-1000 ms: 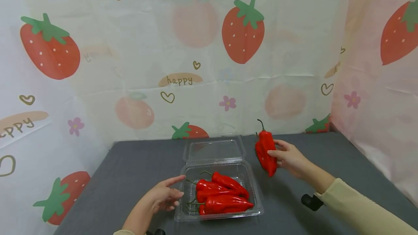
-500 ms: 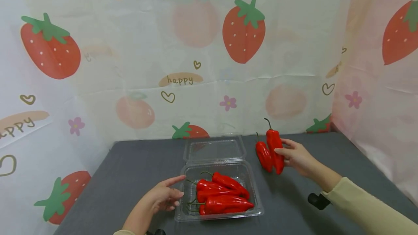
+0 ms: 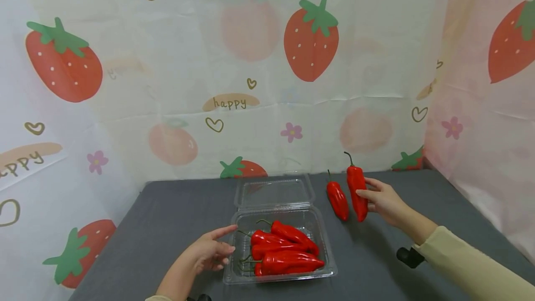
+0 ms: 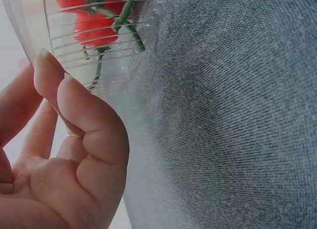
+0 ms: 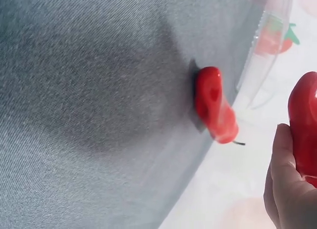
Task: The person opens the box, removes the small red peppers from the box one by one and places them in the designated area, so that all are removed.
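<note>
My right hand (image 3: pixel 384 203) holds a long red pepper (image 3: pixel 356 192) upright, stem up, thumb in front and fingers behind it. In the right wrist view the held pepper (image 5: pixel 303 125) is cut off by the frame edge. To its left another red pepper (image 3: pixel 337 200) lies on the dark cloth. My left hand (image 3: pixel 207 252) is at the left rim of a clear plastic clamshell box (image 3: pixel 328 245), index finger extended and fingertips right at the rim. Several red peppers (image 3: pixel 286 261) with green stems (image 4: pixel 124 16) lie inside the box.
The box's clear lid (image 3: pixel 273 192) is folded back toward the rear wall. Dark grey cloth (image 3: pixel 179 212) covers the table. Behind and at the sides hang pale fabric walls (image 3: pixel 184 59) printed with strawberries.
My right hand has moved a little to the right with its pepper, which no longer overlaps the pepper on the cloth. The left hand and box have stayed put.
</note>
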Available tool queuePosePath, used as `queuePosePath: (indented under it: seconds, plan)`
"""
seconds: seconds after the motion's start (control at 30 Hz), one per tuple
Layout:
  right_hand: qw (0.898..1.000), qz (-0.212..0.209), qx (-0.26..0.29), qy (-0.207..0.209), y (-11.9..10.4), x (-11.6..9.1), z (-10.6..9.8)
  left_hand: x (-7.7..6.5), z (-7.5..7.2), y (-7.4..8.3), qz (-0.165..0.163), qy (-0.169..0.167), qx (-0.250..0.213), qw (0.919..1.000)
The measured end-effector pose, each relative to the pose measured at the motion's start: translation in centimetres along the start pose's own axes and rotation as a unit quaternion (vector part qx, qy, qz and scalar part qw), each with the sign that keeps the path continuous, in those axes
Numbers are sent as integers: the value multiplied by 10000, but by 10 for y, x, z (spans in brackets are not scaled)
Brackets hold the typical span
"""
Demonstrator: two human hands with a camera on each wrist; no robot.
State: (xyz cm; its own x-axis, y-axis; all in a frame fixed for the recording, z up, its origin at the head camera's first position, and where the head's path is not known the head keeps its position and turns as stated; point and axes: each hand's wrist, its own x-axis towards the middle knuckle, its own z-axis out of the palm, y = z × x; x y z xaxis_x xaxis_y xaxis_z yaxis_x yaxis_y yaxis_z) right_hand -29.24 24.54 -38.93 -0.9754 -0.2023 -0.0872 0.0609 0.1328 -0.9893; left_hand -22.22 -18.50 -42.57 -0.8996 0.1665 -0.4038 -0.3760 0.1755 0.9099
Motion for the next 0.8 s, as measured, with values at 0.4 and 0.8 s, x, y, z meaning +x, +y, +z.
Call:
queuePosePath:
  seconds: [0.4,0.8]
  plan:
    - [9992,125,-369,29,14,3,-12,0,1,1,-5,46,4,10000]
    - [9960,311,-801,251,22,9,-21,0,0,1,8,46,54,10000]
